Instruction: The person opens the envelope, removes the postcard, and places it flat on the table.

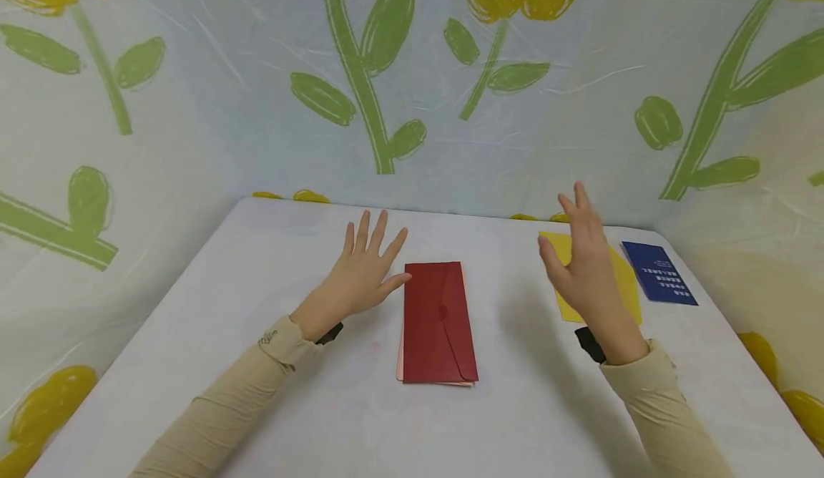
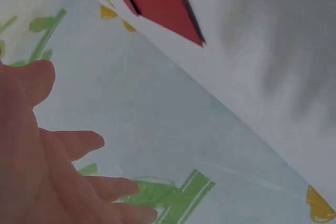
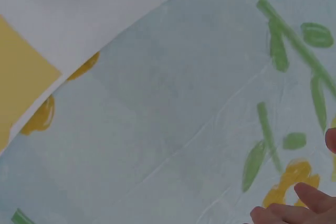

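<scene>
White worktop (image 1: pixel 212 371) below me, my left hand (image 1: pixel 355 276) hovers just left of a red envelope (image 1: pixel 431 328), fingers straight and spread. The envelope lies around the worktop's middle, pale paper (image 1: pixel 400 374) peeking from under it. My raised right hand (image 1: pixel 584 267), fingers straight and thumb apart, hides part of a yellow sheet (image 1: pixel 629 288) near the far right corner. Beside that, along the right edge, lies a blue leaflet (image 1: pixel 656 270).

Envelope (image 1: pixel 433 324) central, sheet (image 1: pixel 626 285) and card (image 1: pixel 659 274) to its right

On my feed, the envelope lies on the surface (image 1: pixel 360 421) over paper (image 1: pixel 400 365). I see the left hand (image 1: pixel 362 270) at its left, the right hand (image 1: pixel 584 267) above the sheet, cloth (image 1: pixel 244 120) behind and along both sides.
</scene>
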`<action>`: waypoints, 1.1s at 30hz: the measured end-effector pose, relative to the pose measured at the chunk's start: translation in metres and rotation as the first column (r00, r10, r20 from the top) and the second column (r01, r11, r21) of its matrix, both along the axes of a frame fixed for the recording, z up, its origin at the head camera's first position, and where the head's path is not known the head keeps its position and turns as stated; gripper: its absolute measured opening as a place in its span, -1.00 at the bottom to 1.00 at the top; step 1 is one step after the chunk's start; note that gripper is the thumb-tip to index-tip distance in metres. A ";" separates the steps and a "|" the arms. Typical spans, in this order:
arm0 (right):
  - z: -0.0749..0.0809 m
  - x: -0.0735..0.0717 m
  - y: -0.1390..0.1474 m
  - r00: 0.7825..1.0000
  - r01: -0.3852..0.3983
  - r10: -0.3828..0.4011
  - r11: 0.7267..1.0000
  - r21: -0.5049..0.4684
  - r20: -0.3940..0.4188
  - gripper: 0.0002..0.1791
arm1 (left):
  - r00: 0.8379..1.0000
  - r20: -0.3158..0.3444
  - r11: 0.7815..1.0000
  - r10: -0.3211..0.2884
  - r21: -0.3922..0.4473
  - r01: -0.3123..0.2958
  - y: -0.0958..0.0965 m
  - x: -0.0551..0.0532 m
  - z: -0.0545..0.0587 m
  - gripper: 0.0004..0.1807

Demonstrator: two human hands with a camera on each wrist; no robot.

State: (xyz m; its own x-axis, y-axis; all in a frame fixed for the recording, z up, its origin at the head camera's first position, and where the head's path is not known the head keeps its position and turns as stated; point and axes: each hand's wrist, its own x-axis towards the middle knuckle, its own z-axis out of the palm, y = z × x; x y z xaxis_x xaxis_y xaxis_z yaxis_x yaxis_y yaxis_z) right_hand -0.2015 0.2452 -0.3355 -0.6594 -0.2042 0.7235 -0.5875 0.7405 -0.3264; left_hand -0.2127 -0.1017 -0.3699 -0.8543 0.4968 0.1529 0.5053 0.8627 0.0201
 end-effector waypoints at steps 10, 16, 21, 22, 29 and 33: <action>-0.039 0.020 -0.059 0.953 -0.139 0.093 0.980 0.141 0.289 -0.24 | 0.959 0.273 0.997 -0.075 0.040 0.067 0.001 0.028 -0.032 -0.05; -0.059 0.035 -0.081 0.816 -0.227 0.073 0.953 0.202 0.574 -0.11 | 0.886 0.452 0.995 -0.100 0.058 0.083 0.009 0.037 -0.033 0.08; -0.067 0.044 -0.089 0.683 -0.282 0.044 0.937 0.207 0.729 -0.02 | 0.851 0.515 0.995 -0.102 0.048 0.091 0.019 0.042 -0.033 0.20; -0.067 0.046 -0.090 0.658 -0.295 0.047 0.934 0.200 0.752 -0.01 | 0.846 0.523 0.995 -0.099 0.044 0.089 0.020 0.042 -0.034 0.21; -0.070 0.050 -0.091 0.555 -0.349 0.053 0.921 0.174 0.830 -0.03 | 0.842 0.535 0.995 -0.075 -0.009 0.095 0.026 0.043 -0.043 0.28; -0.072 0.051 -0.090 0.558 -0.346 0.047 0.921 0.181 0.828 -0.05 | 0.836 0.543 0.995 -0.082 0.004 0.095 0.027 0.043 -0.044 0.29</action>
State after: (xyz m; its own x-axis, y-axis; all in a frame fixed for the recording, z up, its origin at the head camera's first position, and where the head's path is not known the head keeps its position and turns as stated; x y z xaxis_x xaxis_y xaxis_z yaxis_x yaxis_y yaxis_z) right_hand -0.1506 0.1548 -0.4077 -0.8431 -0.4996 -0.1991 -0.3381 0.7803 -0.5261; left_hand -0.1695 -0.0752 -0.4144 -0.7495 0.5720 -0.3333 0.4935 0.8183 0.2947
